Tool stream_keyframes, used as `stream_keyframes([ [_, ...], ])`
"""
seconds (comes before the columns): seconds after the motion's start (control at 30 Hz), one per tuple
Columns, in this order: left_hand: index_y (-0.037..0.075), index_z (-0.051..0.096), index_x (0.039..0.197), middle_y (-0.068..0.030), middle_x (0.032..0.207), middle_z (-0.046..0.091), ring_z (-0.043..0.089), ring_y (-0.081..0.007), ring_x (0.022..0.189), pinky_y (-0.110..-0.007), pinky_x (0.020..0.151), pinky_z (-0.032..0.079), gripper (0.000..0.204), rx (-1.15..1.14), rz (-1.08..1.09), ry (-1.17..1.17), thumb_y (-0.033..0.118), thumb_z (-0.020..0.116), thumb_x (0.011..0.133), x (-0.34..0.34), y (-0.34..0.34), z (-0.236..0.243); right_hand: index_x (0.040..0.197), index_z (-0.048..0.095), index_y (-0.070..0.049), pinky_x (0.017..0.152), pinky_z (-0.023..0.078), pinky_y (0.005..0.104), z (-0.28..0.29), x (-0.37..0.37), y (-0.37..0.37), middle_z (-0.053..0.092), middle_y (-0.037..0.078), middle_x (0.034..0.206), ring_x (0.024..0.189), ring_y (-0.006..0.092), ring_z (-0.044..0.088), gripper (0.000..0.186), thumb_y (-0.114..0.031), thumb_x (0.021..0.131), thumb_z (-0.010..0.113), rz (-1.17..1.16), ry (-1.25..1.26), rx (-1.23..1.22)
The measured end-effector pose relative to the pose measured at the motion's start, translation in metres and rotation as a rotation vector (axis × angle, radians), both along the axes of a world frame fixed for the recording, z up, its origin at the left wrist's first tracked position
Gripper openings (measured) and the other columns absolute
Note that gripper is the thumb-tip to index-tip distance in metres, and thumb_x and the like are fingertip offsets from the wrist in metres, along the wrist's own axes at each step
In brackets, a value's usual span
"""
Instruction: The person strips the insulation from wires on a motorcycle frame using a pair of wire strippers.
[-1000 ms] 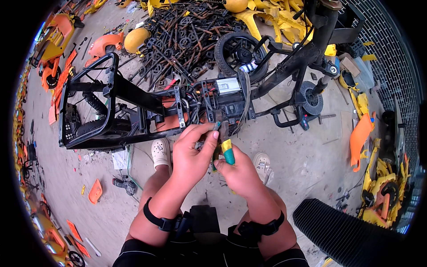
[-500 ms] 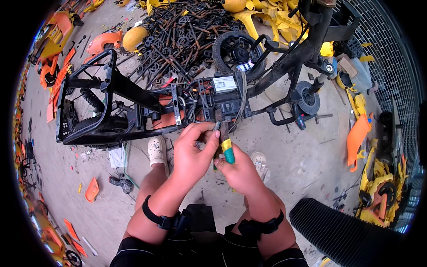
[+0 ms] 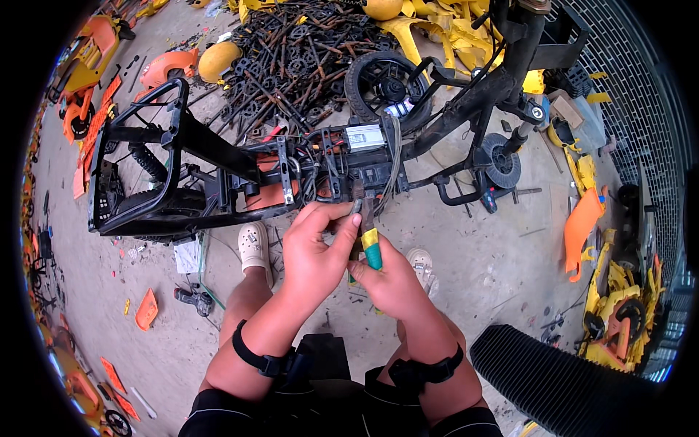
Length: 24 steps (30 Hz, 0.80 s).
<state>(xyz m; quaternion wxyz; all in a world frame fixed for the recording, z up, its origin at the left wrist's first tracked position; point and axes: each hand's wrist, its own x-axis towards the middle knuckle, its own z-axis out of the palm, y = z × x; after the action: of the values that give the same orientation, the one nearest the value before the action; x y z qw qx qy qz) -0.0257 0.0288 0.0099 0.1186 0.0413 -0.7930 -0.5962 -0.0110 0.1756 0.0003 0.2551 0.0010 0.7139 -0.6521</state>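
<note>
My left hand [image 3: 314, 244] is closed, pinching a small greyish piece [image 3: 356, 208] between thumb and fingertips. My right hand [image 3: 393, 280] grips pliers [image 3: 372, 253] with green and yellow handles. Their dark metal head points away from me, right beside the pinched piece; whether the jaws touch it I cannot tell. Just beyond both hands lies a black scooter frame [image 3: 218, 218], stripped of its panels. Its middle holds a silver box [image 3: 365, 137], bundled cables [image 3: 395, 156] and metal brackets. My left fingers partly hide what they hold.
A heap of rusty metal parts [image 3: 298, 65] and a loose wheel [image 3: 389, 87] lie behind the frame. Beside my left foot are a power drill [image 3: 195, 298] and an orange panel [image 3: 146, 309]. A ribbed black object [image 3: 539, 379] stands at my right. Yellow panels [image 3: 619, 313] are piled far right.
The view has shifted slightly. Both hands keep nearly the same place and grip, the pliers still beside the small piece.
</note>
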Motion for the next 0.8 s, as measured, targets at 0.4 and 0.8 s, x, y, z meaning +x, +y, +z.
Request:
stream_keyframes([
  [0.4,-0.005,0.068,0.103,-0.0060,0.089,0.066,0.062,-0.0097,0.076,-0.024,0.069,0.051,0.013,0.084,-0.004,-0.086,0.004,0.071,0.093,-0.002,-0.003,-0.007,0.138,0.047,-0.001,0.088,0.049,0.0319,-0.001,-0.002,-0.005,0.062,0.009,0.118,0.103,0.0163,0.059,0.046,-0.001,0.094,0.060,-0.003,0.010,0.006],
  [0.8,-0.001,0.067,0.099,-0.0114,0.086,0.070,0.068,-0.0181,0.075,-0.031,0.067,0.053,0.010,0.103,0.089,-0.114,0.003,0.070,0.090,0.001,-0.010,-0.001,0.142,0.036,-0.001,0.091,0.051,0.0344,0.001,-0.003,-0.018,0.057,0.012,0.119,0.104,0.0187,0.061,0.053,-0.001,0.094,0.059,0.045,-0.039,-0.086],
])
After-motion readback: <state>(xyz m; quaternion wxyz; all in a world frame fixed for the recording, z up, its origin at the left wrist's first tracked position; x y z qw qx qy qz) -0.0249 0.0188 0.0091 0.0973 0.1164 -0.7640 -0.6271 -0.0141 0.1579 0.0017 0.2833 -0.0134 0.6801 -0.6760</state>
